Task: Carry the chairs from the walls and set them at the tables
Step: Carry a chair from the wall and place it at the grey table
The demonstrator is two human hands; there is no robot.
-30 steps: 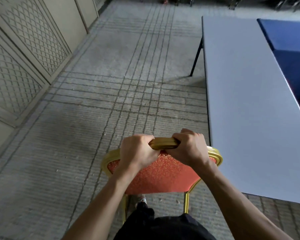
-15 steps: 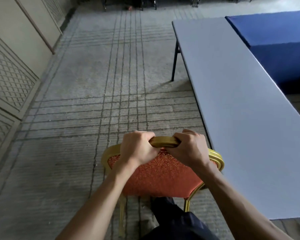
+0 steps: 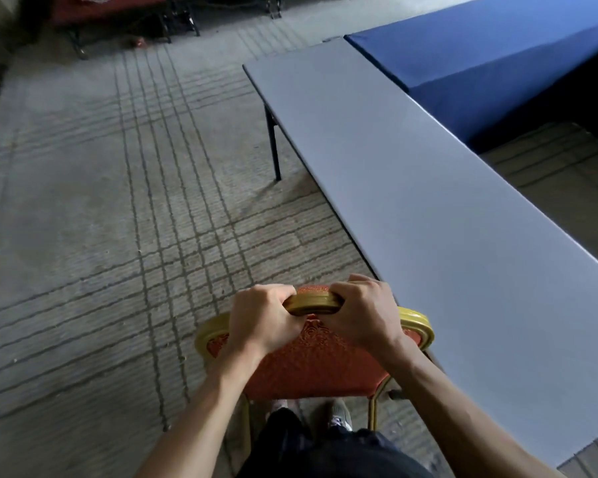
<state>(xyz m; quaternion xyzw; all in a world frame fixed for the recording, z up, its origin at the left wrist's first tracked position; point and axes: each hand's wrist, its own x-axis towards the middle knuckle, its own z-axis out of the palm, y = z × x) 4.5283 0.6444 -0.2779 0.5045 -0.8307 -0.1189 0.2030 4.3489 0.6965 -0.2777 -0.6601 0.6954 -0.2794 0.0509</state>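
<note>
A chair (image 3: 313, 365) with a gold frame and a red patterned back is low in the middle of the view, in front of my legs. My left hand (image 3: 261, 320) grips the left part of its top rail. My right hand (image 3: 363, 313) grips the right part of the same rail. A long grey table (image 3: 428, 188) runs from the top centre to the lower right, its near edge just right of the chair. The chair's seat and most of its legs are hidden behind the back.
A blue-covered table (image 3: 480, 60) adjoins the grey table at the far right. Dark table legs and a red-covered table (image 3: 101, 5) stand along the far wall. Patterned grey carpet (image 3: 101, 219) spreads to the left, with a wall at the left edge.
The view has swung to the right and forward along the grey table. The panelled wall has slid out of view at the left. Both hands keep the same grip on the chair's rail.
</note>
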